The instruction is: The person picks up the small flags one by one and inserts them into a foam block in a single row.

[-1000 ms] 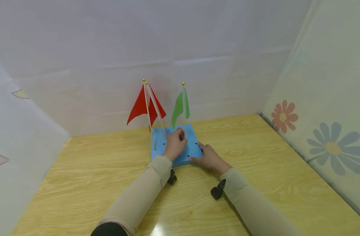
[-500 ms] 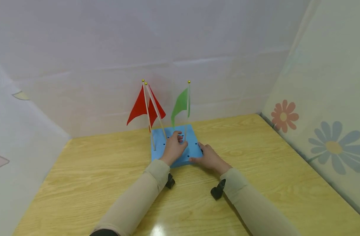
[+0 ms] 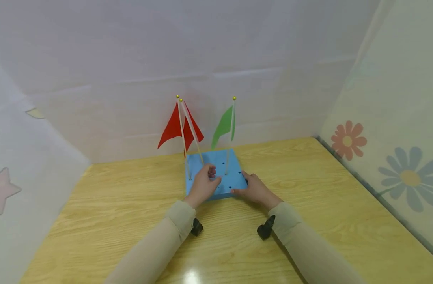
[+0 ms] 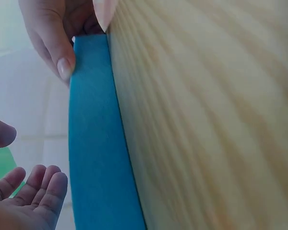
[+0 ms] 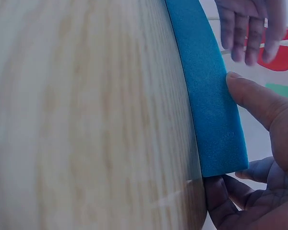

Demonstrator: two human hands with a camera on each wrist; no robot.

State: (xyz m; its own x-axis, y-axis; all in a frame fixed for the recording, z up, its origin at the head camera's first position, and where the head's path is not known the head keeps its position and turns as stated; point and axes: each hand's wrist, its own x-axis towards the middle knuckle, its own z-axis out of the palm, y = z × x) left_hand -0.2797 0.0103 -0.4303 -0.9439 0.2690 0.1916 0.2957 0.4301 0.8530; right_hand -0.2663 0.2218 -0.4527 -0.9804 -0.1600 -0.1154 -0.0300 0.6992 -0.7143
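Observation:
A blue foam block [image 3: 239, 181] with small holes lies on the table. A green flag [image 3: 223, 123] on a thin white pole stands in one of its holes, right of the middle. Two red flags [image 3: 172, 128] stand at its left side, their poles crossing near the top. My left hand [image 3: 203, 184] hovers over the block's front left, fingers loosely bent and apart from the green flag's pole; in the left wrist view nothing is between thumb and fingers [image 4: 47, 191]. My right hand [image 3: 258, 192] grips the block's front right corner, thumb on the front edge and fingers at the right side.
A wooden table [image 3: 131, 205] extends around the block. Behind it hangs a pale cloth wall [image 3: 138, 102]; another with printed flowers [image 3: 409, 177] stands at the right. Gold balls [image 3: 234, 98] top the poles.
My left hand has let go of the green flag's pole and drawn back to the left and towards me. The green flag's top has swung right. My right hand keeps its grip on the block.

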